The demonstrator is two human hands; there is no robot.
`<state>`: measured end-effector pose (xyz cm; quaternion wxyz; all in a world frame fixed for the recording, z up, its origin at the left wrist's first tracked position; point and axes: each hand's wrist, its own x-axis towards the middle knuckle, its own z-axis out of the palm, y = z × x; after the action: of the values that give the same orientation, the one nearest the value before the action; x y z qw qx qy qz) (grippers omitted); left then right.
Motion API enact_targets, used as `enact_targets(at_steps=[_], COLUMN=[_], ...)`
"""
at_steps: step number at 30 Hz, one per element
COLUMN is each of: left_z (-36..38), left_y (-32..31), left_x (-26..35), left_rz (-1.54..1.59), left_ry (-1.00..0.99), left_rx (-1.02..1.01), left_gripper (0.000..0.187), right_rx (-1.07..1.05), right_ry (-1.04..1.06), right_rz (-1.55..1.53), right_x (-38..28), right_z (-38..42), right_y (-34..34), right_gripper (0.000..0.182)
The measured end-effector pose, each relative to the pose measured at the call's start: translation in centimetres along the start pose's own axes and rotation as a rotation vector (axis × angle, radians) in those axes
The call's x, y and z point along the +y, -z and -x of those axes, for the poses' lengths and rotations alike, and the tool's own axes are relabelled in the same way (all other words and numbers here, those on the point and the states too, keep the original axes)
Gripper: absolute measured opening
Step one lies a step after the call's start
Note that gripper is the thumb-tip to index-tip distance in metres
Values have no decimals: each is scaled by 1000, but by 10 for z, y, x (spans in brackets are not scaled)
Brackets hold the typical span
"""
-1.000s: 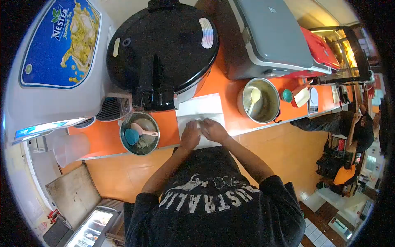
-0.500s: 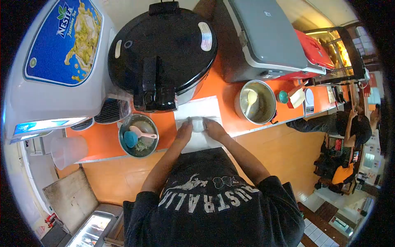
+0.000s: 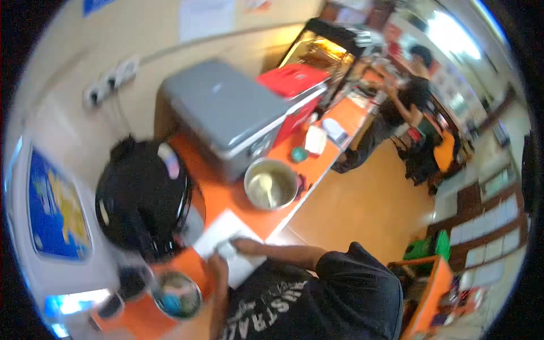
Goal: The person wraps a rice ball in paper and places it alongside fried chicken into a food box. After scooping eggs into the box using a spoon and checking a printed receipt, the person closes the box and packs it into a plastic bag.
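Note:
Over a sheet of white paper on the orange counter, my two hands hold a small white packet between them. My left hand is closed on its near left side. My right hand has its fingers closed at the opposite side. Blur hides the packet's folds and what is inside. To the left of my hands stands a metal bowl with a blue cup and a pink utensil in it. Beyond my right hand is a metal pot with a pale ladle inside.
A big black rice cooker and a drink dispenser stand on the left. Grey and red coolers line the wall. A green cup sits past the pot. Another person stands farther along the counter.
My head has turned to the right, so the counter now runs diagonally and more of the room shows. Both hands still hold the white packet over the paper.

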<state>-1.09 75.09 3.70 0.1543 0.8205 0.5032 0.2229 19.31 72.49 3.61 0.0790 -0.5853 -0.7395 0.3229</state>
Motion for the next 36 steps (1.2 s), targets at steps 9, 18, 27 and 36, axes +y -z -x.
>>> enact_targets(at_steps=[9,18,27,36], left_z=[-46,-52,-65,-53], left_y=[78,56,48,-8], left_x=[23,68,199,404], left_rz=[1766,2034,1366,1350], left_ry=[781,619,465,404], left_rx=[-87,-205,-253,-784], left_gripper=[43,33,25,43], right_rx=[574,722,819,828], right_ry=[19,35,-81,-289], right_rz=[-481,-505,-586,-227], right_x=[-112,-128,-70,60], right_z=[43,85,177,350], right_y=[93,117,156,195], right_gripper=[58,56,48,54])
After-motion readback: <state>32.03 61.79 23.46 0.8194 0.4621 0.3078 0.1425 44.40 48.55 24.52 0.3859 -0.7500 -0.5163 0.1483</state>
